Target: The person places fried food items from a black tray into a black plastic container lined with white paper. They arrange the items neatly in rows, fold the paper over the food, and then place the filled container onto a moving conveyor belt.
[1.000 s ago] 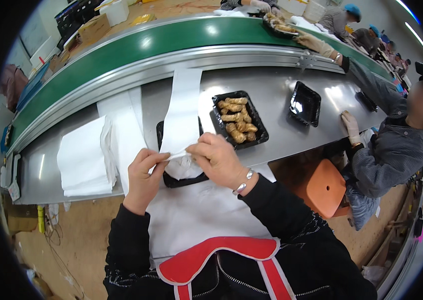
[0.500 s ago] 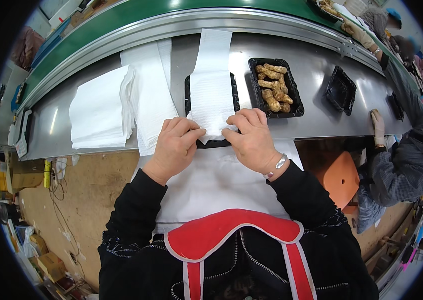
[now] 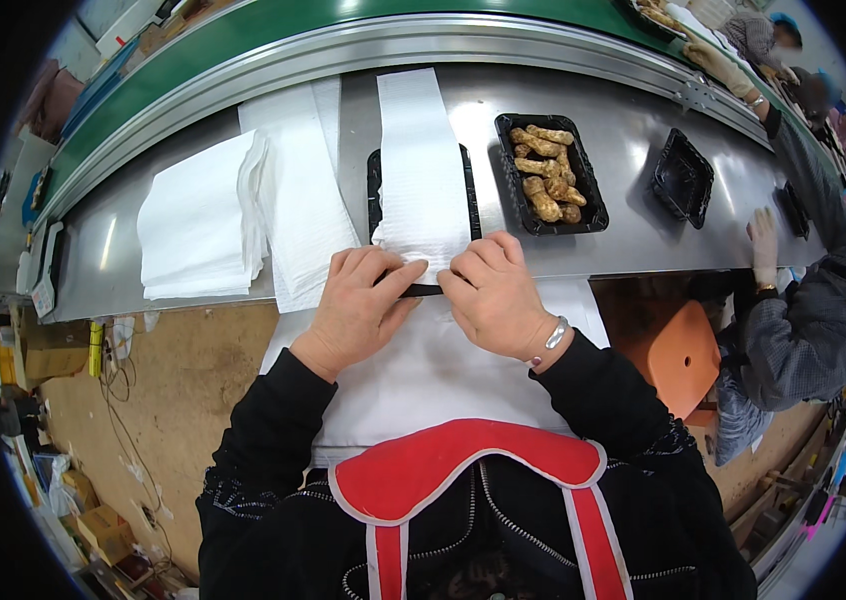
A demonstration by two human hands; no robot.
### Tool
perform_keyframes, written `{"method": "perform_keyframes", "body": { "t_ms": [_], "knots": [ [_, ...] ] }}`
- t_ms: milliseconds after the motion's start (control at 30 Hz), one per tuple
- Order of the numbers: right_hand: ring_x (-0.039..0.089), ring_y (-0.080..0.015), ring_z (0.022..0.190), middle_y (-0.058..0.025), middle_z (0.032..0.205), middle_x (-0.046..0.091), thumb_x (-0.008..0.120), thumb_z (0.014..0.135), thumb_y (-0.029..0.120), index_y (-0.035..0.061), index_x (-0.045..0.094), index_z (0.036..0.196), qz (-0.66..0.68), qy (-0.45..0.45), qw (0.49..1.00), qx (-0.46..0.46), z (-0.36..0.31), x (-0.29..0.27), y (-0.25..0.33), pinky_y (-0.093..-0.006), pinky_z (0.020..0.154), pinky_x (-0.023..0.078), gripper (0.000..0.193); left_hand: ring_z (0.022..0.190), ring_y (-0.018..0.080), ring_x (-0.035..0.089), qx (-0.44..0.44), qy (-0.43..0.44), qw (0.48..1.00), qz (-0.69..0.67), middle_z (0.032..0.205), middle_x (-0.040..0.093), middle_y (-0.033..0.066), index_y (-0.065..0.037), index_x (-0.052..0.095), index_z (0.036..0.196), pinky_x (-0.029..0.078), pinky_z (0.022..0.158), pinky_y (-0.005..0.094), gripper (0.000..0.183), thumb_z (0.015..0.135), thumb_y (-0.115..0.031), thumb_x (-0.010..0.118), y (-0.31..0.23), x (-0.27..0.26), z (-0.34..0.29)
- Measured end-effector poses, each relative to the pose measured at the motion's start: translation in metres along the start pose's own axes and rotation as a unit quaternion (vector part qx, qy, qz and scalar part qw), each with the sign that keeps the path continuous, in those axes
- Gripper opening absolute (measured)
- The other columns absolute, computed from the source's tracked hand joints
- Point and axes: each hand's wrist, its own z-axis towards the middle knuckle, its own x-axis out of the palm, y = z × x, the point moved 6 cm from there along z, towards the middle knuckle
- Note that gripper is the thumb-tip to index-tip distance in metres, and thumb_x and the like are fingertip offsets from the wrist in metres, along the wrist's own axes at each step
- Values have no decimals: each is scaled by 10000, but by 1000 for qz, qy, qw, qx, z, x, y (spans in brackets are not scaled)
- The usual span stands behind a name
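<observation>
A long white sheet of absorbent paper [image 3: 421, 150] lies over a black plastic tray [image 3: 375, 195] on the metal table before me; its far end reaches past the tray. My left hand [image 3: 363, 305] is closed, thumb and fingers pinching the near end of the sheet at the tray's front rim. Close beside it, my right hand [image 3: 503, 300] is closed on the same end, its fingertips tucked down. The fingers partly hide the folded edge. To the right, a second black tray [image 3: 598, 215] holds several knobbly tan mushrooms [image 3: 543, 175].
A stack of folded white paper [image 3: 198, 220] and looser sheets [image 3: 293, 200] lie left. An empty black tray [image 3: 683, 180] sits farther right, near a co-worker's gloved hand [image 3: 763, 245]. A metal rail [image 3: 503, 38] and green belt [image 3: 273, 25] run behind; an orange stool [image 3: 678, 360] stands below.
The sheet's far end has shifted left and slightly nearer. My hands have moved down a little and closer together at the tray's front rim. The co-worker's gloved hand has shifted slightly.
</observation>
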Motion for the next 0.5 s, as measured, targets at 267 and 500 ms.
{"method": "perform_keyframes", "body": {
  "t_ms": [267, 500],
  "knots": [
    [546, -285, 1049, -73, 1046, 605, 685, 801, 88, 59, 683, 1030, 81, -11, 996, 39, 3, -1, -7, -477, 1023, 375, 231, 1048, 279, 571, 0, -4, 1000, 10, 1067, 604, 64, -121, 726, 1157, 410, 942, 419, 391, 772, -89, 785, 1, 6, -5],
    [541, -312, 1176, -104, 1164, 646, 666, 796, 102, 101, 735, 1053, 105, 2, 994, -13, 68, 0, 1, -465, 1060, 362, 266, 1090, 279, 559, 6, -48, 998, 43, 1061, 600, 61, -128, 726, 1063, 395, 956, 448, 271, 797, -103, 772, 0, 11, -9]
  ]
}}
